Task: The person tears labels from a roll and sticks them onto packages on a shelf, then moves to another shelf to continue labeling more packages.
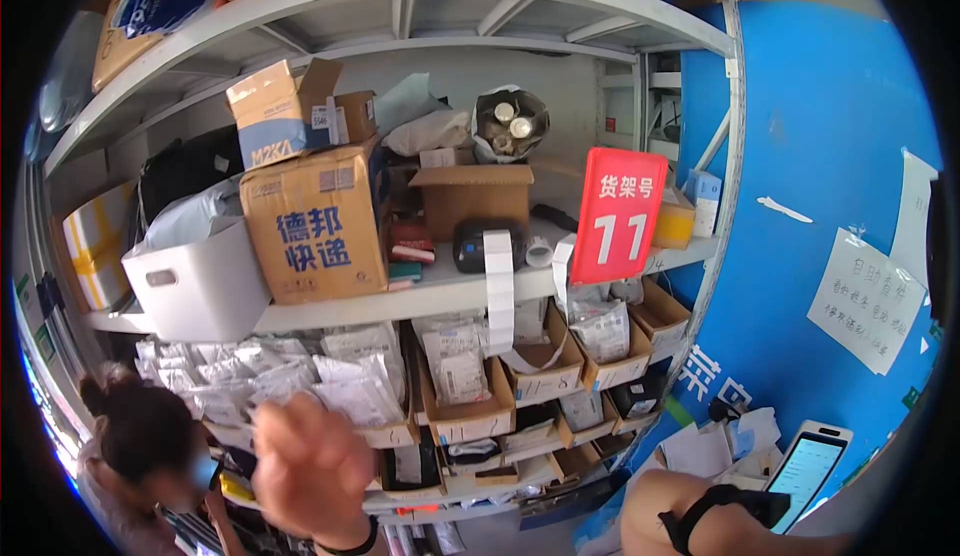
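My left hand (310, 466) is raised in front of the lower shelves, its fingers curled and smeared by motion, with a dark band at the wrist. Behind it are white plastic-wrapped parcels (360, 386) in rows. At the lower right, my right hand (665, 516) is around a white handheld terminal (808, 471) with a lit screen. A black strap (700, 511) runs across that hand. Part of the terminal is hidden behind the strap and hand.
A metal rack (440, 291) carries a large carton (315, 226), a white bin (195, 281), a black label printer (485, 244) with hanging labels (498, 296) and a red sign (618, 216). Open cardboard trays (465, 421) hold parcels below. A person (140, 446) stands lower left, beside a blue wall panel's opposite side.
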`<state>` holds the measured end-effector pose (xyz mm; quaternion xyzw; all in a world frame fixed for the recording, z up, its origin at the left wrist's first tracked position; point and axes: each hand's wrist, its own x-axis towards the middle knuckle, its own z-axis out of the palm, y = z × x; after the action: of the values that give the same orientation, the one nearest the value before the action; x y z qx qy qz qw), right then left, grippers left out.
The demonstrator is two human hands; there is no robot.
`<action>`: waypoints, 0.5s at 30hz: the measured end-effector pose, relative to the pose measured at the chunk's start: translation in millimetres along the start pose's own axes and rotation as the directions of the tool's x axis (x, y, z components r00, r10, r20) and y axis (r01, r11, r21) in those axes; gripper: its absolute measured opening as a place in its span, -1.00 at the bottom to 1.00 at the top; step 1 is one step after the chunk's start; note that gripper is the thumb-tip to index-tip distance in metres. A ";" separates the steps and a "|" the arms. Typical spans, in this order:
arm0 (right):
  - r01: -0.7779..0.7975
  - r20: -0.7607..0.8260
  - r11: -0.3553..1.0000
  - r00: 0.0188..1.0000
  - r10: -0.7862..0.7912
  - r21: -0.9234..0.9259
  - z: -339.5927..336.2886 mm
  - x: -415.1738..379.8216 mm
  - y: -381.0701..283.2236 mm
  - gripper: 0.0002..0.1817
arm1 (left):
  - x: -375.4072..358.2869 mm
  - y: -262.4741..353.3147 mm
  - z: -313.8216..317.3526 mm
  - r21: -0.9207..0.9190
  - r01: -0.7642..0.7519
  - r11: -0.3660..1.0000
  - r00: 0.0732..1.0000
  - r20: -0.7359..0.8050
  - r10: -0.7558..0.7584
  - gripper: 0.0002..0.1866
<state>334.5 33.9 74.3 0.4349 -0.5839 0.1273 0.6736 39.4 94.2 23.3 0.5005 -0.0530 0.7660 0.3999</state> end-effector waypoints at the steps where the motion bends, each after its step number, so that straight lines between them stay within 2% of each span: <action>1: 0.001 0.059 0.969 0.998 -0.016 0.249 -11.3 -10.7 8.2 -0.74 | 14.8 -22.9 -13.6 0.173 0.004 0.985 0.999 -0.043 0.003 -0.85; 2: 0.216 -0.108 0.958 0.974 -0.198 0.187 -28.3 -27.5 23.5 -0.69 | 34.0 -45.1 -32.0 0.426 0.071 0.902 0.997 0.007 -0.082 -0.88; 3: 0.214 -0.103 0.959 0.975 -0.198 0.185 -52.9 -45.7 47.9 -0.69 | 52.2 -65.7 -48.3 0.654 0.125 0.746 0.983 0.018 -0.181 -0.87; 4: -0.171 -0.166 0.984 0.973 0.159 -0.058 -90.2 -70.1 69.9 -0.65 | 72.2 -87.1 -56.0 0.809 0.066 0.584 0.976 0.069 -0.205 -0.84; 5: -0.542 -0.310 0.802 0.830 0.464 -0.250 -118.1 -82.4 95.7 -0.60 | 91.7 -108.2 -60.5 0.922 -0.007 0.387 0.964 0.109 -0.243 -0.80; 6: -0.656 -0.402 0.311 0.701 0.589 -0.688 -115.5 -83.9 148.0 -0.54 | 106.9 -128.0 -71.5 0.955 -0.173 0.241 0.954 0.223 -0.200 -0.72; 7: -0.393 -0.151 0.132 0.610 0.778 -0.910 -147.0 -93.5 180.3 -0.37 | 119.1 -145.9 -82.7 0.940 -0.332 0.081 0.922 0.342 -0.179 -0.64; 9: -0.040 0.032 0.056 0.456 0.890 -0.998 -188.8 -134.5 217.9 -0.29 | 135.6 -176.7 -101.4 0.930 -0.365 0.041 0.913 0.366 -0.180 -0.59; 11: 0.026 0.062 0.056 0.289 0.955 -0.998 -209.4 -154.1 234.8 -0.20 | 142.7 -189.7 -110.2 0.916 -0.402 -0.002 0.903 0.396 -0.166 -0.53; 12: 0.007 0.065 0.066 0.325 0.943 -0.998 -213.7 -162.1 242.2 -0.24 | 145.3 -194.2 -112.3 0.921 -0.390 0.022 0.903 0.387 -0.185 -0.50; 13: 0.004 0.077 0.080 0.315 0.946 -0.997 -220.3 -165.3 246.5 -0.24 | 144.8 -198.3 -114.8 0.928 -0.369 0.047 0.906 0.370 -0.207 -0.46; 15: -0.163 0.142 0.193 0.279 0.950 -0.968 -224.7 -163.3 251.3 -0.28 | 146.2 -202.2 -119.6 0.941 -0.336 0.039 0.925 0.337 -0.174 -0.46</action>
<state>268.9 401.9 51.1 -0.2308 -0.9076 -0.0843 0.3403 61.3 369.9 18.1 0.7633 0.3893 0.5011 -0.1212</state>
